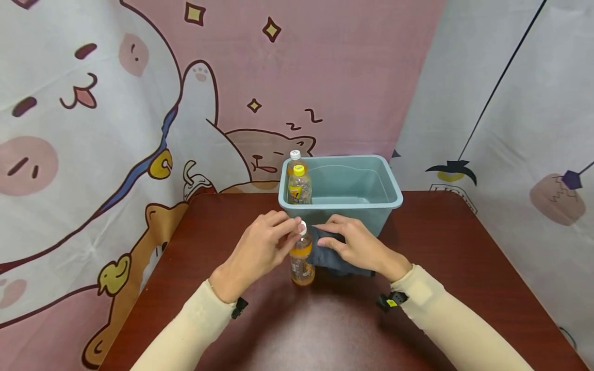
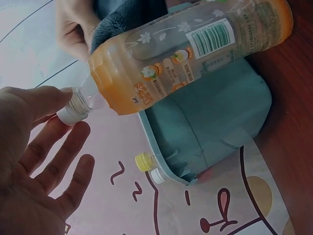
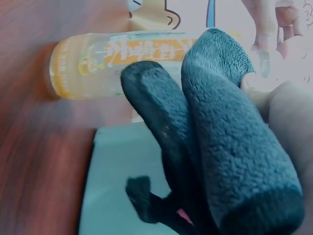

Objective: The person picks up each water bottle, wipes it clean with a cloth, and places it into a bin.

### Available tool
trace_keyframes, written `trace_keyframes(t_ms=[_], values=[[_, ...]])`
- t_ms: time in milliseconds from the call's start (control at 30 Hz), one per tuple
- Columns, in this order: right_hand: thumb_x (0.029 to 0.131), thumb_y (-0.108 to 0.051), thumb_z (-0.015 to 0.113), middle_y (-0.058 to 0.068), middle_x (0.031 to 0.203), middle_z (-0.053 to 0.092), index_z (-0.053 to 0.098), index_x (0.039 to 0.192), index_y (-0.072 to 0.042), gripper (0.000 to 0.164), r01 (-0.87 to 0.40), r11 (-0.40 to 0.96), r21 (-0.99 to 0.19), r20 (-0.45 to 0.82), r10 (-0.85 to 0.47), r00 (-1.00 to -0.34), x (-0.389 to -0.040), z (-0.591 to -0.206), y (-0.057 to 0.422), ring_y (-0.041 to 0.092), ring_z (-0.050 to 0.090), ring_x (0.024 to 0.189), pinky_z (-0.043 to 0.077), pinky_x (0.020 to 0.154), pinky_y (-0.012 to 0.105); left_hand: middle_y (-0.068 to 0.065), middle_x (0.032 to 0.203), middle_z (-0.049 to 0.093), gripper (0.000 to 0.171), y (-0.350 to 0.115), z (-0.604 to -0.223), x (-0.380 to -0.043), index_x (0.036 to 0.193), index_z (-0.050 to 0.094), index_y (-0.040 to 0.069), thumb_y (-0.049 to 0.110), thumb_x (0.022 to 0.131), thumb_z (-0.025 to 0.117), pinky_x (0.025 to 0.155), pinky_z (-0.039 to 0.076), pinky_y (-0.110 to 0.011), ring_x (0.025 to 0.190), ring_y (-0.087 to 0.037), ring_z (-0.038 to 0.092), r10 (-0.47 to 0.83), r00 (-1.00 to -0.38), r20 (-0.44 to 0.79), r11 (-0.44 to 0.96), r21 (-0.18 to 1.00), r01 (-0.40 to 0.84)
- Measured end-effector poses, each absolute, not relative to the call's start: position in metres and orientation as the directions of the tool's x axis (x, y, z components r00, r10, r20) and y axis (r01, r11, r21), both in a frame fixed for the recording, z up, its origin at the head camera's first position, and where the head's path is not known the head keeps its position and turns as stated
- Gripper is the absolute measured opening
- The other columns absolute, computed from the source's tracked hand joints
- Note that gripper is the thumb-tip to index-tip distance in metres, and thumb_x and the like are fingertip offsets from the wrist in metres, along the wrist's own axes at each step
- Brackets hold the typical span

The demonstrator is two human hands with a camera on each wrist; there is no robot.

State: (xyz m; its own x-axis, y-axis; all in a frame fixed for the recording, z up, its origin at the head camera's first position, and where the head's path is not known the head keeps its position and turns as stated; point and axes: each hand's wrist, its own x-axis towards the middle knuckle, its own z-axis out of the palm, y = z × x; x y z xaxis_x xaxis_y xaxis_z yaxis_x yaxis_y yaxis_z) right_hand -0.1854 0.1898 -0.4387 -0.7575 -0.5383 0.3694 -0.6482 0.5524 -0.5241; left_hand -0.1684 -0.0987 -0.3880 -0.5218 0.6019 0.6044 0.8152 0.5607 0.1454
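Note:
A plastic bottle (image 1: 301,265) with an orange label stands upright on the table, in front of the bin. At its top, my left hand (image 1: 265,241) pinches the white cap (image 2: 71,115) between thumb and forefinger, the other fingers spread apart. My right hand (image 1: 356,246) grips a folded, fluffy dark grey-blue cloth (image 1: 331,257) at the bottle's right side. In the right wrist view the cloth (image 3: 230,132) hangs in thick folds with dark edging and covers part of the bottle. Most of the right fingers are hidden behind it there.
Behind the hands stands a blue-green plastic bin (image 1: 343,206). Two bottles are upright in its left end, one with a yellow cap (image 1: 299,170), one with a white cap (image 1: 295,154). The brown table (image 1: 223,221) backs onto a cartoon-printed curtain (image 1: 352,77).

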Motion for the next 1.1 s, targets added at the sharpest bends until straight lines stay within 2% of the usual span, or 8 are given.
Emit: trace_keyframes(t_ms=[167, 367, 533, 700, 933, 1100], values=[[0.11, -0.025, 0.085, -0.003, 0.116, 0.076, 0.081, 0.148, -0.013, 0.04, -0.68, 0.54, -0.496, 0.438, -0.521, -0.732, -0.182, -0.429, 0.185, 0.005, 0.062, 0.087, 0.055, 0.072, 0.025, 0.001, 0.099, 0.074, 0.026, -0.097, -0.388, -0.168, 0.119, 0.084, 0.014, 0.013, 0.097, 0.098, 0.078, 0.059, -0.035, 0.091, -0.016, 0.066, 0.599, -0.526, 0.604, 0.559, 0.156, 0.815], [0.109, -0.028, 0.085, -0.002, 0.118, 0.077, 0.08, 0.15, -0.017, 0.043, -0.698, 0.539, -0.472, 0.472, -0.515, -0.716, -0.18, -0.424, 0.18, 0.009, 0.068, 0.094, 0.059, 0.078, 0.029, 0.0, 0.098, 0.074, 0.021, -0.097, -0.39, -0.168, 0.117, 0.083, 0.014, 0.015, 0.101, 0.095, 0.076, 0.058, -0.035, 0.088, -0.016, 0.064, 0.594, -0.518, 0.615, 0.559, 0.147, 0.816], [0.112, -0.031, 0.081, -0.002, 0.12, 0.076, 0.078, 0.154, -0.015, 0.044, -0.676, 0.573, -0.465, 0.414, -0.534, -0.737, -0.181, -0.424, 0.18, 0.007, 0.064, 0.089, 0.057, 0.076, 0.026, 0.0, 0.099, 0.073, 0.02, -0.097, -0.39, -0.17, 0.117, 0.082, 0.014, 0.015, 0.101, 0.094, 0.076, 0.058, -0.034, 0.088, -0.016, 0.064, 0.594, -0.51, 0.622, 0.55, 0.148, 0.822], [0.114, -0.028, 0.078, 0.001, 0.12, 0.076, 0.076, 0.154, -0.009, 0.044, -0.658, 0.589, -0.469, 0.348, -0.562, -0.751, -0.183, -0.425, 0.183, 0.004, 0.06, 0.085, 0.054, 0.074, 0.024, 0.002, 0.1, 0.074, 0.02, -0.097, -0.389, -0.17, 0.118, 0.083, 0.014, 0.015, 0.101, 0.094, 0.076, 0.059, -0.033, 0.088, -0.016, 0.064, 0.595, -0.513, 0.619, 0.55, 0.152, 0.821], [0.113, -0.024, 0.079, 0.005, 0.121, 0.077, 0.078, 0.15, -0.004, 0.042, -0.643, 0.583, -0.497, 0.274, -0.597, -0.754, -0.184, -0.429, 0.187, 0.008, 0.065, 0.09, 0.058, 0.077, 0.025, 0.001, 0.102, 0.075, 0.023, -0.098, -0.389, -0.169, 0.12, 0.084, 0.013, 0.015, 0.1, 0.095, 0.078, 0.062, -0.033, 0.09, -0.016, 0.066, 0.595, -0.516, 0.617, 0.551, 0.155, 0.82], [0.112, -0.026, 0.08, 0.002, 0.119, 0.077, 0.083, 0.141, -0.01, 0.034, -0.648, 0.591, -0.481, 0.2, -0.646, -0.737, -0.188, -0.446, 0.19, 0.009, 0.071, 0.1, 0.063, 0.086, 0.029, -0.001, 0.102, 0.075, 0.024, -0.098, -0.389, -0.168, 0.122, 0.084, 0.013, 0.015, 0.1, 0.095, 0.077, 0.061, -0.033, 0.09, -0.017, 0.067, 0.591, -0.524, 0.614, 0.554, 0.164, 0.816]])
